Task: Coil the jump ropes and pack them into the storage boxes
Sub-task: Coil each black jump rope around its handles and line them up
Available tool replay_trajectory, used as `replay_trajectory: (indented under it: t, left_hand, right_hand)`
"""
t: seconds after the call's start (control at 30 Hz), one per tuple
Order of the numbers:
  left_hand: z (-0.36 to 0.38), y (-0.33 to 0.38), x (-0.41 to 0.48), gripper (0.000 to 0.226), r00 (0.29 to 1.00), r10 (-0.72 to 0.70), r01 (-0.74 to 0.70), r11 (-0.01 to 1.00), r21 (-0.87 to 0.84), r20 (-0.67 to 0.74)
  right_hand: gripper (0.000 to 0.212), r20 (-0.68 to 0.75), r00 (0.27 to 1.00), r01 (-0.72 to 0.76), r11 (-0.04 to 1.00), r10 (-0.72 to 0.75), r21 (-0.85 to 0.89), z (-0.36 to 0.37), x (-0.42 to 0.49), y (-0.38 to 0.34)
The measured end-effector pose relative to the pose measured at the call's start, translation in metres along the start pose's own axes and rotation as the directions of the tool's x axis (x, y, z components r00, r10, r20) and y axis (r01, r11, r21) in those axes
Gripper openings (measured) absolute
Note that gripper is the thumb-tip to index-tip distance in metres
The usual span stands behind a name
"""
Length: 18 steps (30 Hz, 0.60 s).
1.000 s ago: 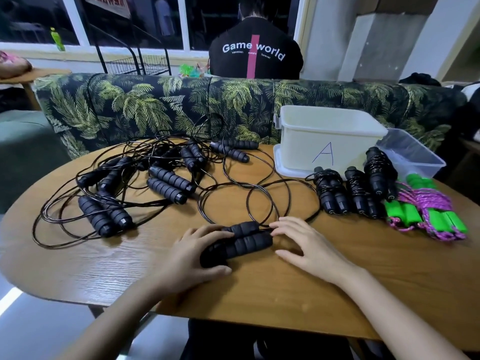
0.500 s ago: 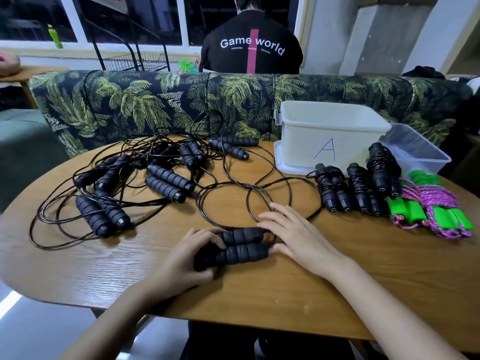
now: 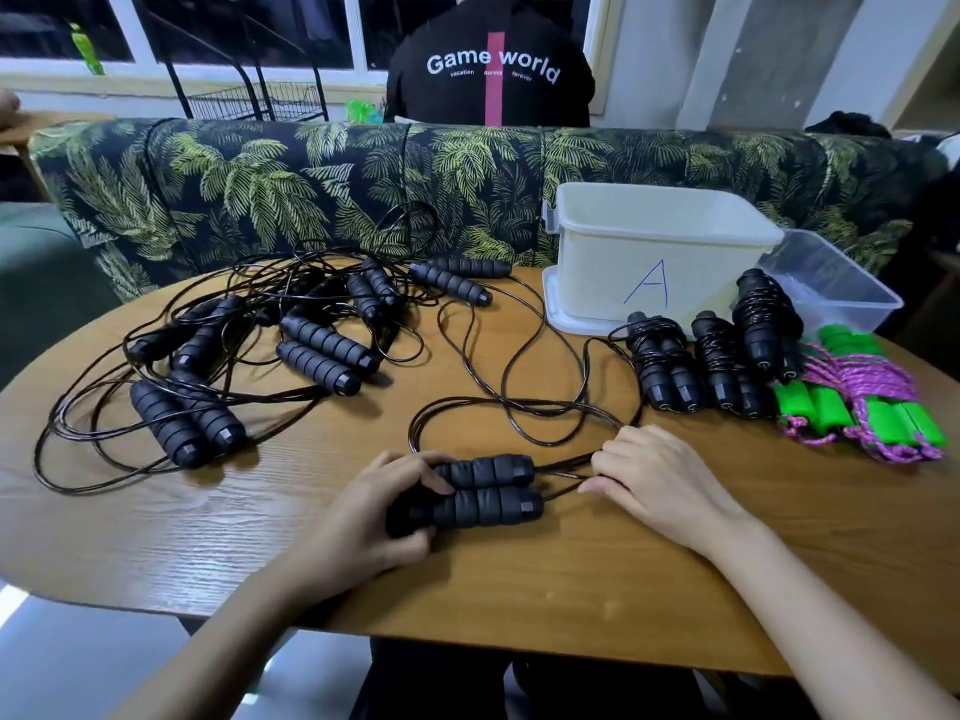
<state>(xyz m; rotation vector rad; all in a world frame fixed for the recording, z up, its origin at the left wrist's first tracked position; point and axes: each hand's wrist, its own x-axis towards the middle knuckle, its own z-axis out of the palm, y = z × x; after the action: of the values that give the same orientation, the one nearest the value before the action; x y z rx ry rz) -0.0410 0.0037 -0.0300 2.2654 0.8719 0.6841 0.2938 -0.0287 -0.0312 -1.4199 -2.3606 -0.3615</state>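
Two black foam handles (image 3: 483, 491) of one jump rope lie side by side at the table's front middle. My left hand (image 3: 374, 517) grips their left ends. My right hand (image 3: 660, 475) lies just right of them, its fingertips on the thin black cord (image 3: 519, 407) that loops away behind. A tangle of uncoiled black ropes (image 3: 249, 356) covers the left of the table. Three coiled black ropes (image 3: 711, 356) and coiled green-handled ropes with purple cord (image 3: 862, 397) lie at the right. White box marked A (image 3: 654, 257) stands behind them, a clear box (image 3: 831, 288) beside it.
The round wooden table (image 3: 519, 574) has bare wood along its front edge. A palm-print sofa back (image 3: 311, 184) runs behind the table. Beyond it a person in a black shirt (image 3: 488, 70) sits facing away.
My right hand has slid right off the handles and onto the cord. The cord's loops behind the handles have shifted and stretched out. My left hand stays on the handles.
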Motion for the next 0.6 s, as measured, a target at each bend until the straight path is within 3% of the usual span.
replay_trajectory:
  t: [0.1,0.23,0.3,0.4,0.6]
  left_hand:
    - [-0.001,0.0,0.007,0.039,1.0,-0.022,0.022,1.0,-0.001,-0.013]
    - [-0.021,0.009,0.013,0.03,0.97,-0.19,0.21,0.969,-0.132,0.149]
    - [-0.035,0.015,0.023,0.023,0.969,-0.244,0.248,0.953,-0.173,0.039]
    - [-0.045,0.013,0.058,0.008,0.931,-0.283,0.287,0.958,-0.02,-0.23]
    - [-0.027,-0.02,0.124,0.038,0.876,-0.415,0.48,0.804,0.35,-0.247]
  right_hand:
    - [0.059,0.043,0.994,-0.101,0.993,0.099,0.056,0.0,0.004,0.005]
    - [0.055,0.097,0.983,-0.176,0.954,0.157,0.243,-0.009,0.003,0.005]
    - [0.047,0.045,0.981,-0.195,0.932,0.19,0.307,-0.012,0.011,0.001]
    - [0.029,-0.036,0.967,-0.227,0.917,0.252,0.327,-0.014,0.045,-0.003]
    - [0.026,0.11,0.942,-0.334,0.907,0.316,0.256,0.006,0.141,-0.014]
